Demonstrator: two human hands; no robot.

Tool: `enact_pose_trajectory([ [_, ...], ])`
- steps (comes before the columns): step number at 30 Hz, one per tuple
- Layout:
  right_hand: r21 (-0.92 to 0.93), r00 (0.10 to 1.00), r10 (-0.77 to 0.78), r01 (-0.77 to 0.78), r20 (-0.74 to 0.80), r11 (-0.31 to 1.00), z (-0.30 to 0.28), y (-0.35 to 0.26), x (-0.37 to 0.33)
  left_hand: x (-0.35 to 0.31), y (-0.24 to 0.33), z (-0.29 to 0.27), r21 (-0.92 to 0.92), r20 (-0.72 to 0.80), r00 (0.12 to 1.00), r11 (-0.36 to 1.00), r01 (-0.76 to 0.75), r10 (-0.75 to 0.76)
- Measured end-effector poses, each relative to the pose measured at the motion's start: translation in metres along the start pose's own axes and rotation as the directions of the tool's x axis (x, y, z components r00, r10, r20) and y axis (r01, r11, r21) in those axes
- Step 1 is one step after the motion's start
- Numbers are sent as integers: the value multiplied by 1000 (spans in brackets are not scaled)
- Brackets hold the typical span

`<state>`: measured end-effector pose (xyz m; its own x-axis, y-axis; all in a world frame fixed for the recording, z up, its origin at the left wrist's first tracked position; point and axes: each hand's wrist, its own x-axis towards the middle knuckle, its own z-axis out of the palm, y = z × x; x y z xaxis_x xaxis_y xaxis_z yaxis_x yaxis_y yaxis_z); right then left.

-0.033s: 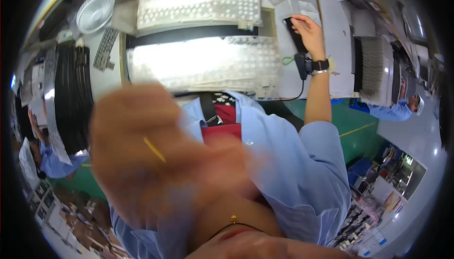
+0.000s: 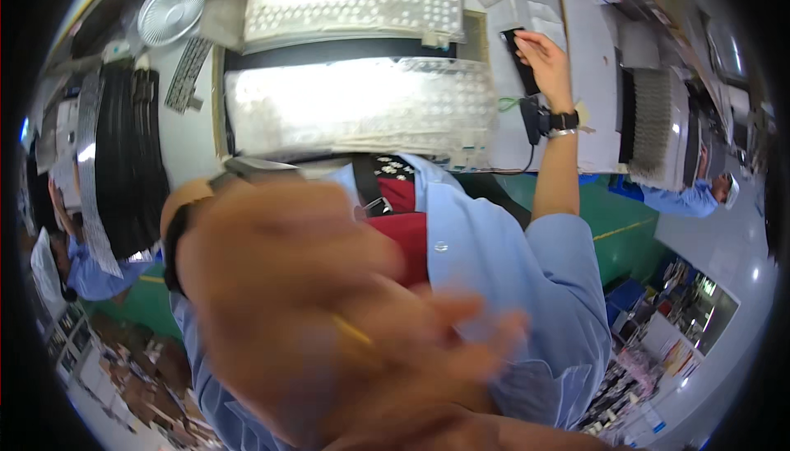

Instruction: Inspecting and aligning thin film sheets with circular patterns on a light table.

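Observation:
My left hand point(image 2: 296, 278) is raised very close to the camera, with a gold-coloured ring on it. Motion smears its fingers, and it hides much of my front; whether it holds anything cannot be made out. Out to the right, my right hand point(image 2: 543, 64) is over a black phone-like slab point(image 2: 529, 81) lying on the white table. Its fingers are loosely bent and a little apart, the tips at the slab's upper end. A black device point(image 2: 533, 118) with a cable is strapped at that wrist.
Two keyboard-shaped translucent sheets, a far one point(image 2: 354, 8) and a near stack point(image 2: 362, 109), lie before me. A white fan point(image 2: 171, 8) and dark keyboard frame point(image 2: 188, 76) are at left. Stacked dark panels point(image 2: 127, 155) stand further left, grey ones point(image 2: 654, 126) right. Co-workers sit on both sides.
My left hand has shifted rightward across the view, bringing its strapped wrist into sight. My right fingers have uncurled slightly over the slab. The whole scene has shifted a little with the camera.

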<state>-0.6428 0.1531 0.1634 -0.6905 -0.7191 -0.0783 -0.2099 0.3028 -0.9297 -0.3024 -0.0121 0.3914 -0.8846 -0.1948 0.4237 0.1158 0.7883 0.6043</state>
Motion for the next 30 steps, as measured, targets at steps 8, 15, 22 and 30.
enact_pose_trajectory([
  [8, -148, 997, 18, -7, 69, 989, 23, 19, -57, -25, 8, 20, 65, -198, 808, 830, -554, 555],
  [15, -425, 998, 43, -57, -43, 904, 32, 15, -96, -61, -103, 49, 168, -318, 765, 760, 627, -561],
  [22, -375, 989, 38, -88, -140, 923, 36, 6, -102, -130, -180, 68, 351, -37, 290, 259, 900, -956],
  [30, -21, 986, 166, -166, -24, 986, 33, 17, -95, -170, -205, 72, 44, -345, 630, 659, 751, -696],
])
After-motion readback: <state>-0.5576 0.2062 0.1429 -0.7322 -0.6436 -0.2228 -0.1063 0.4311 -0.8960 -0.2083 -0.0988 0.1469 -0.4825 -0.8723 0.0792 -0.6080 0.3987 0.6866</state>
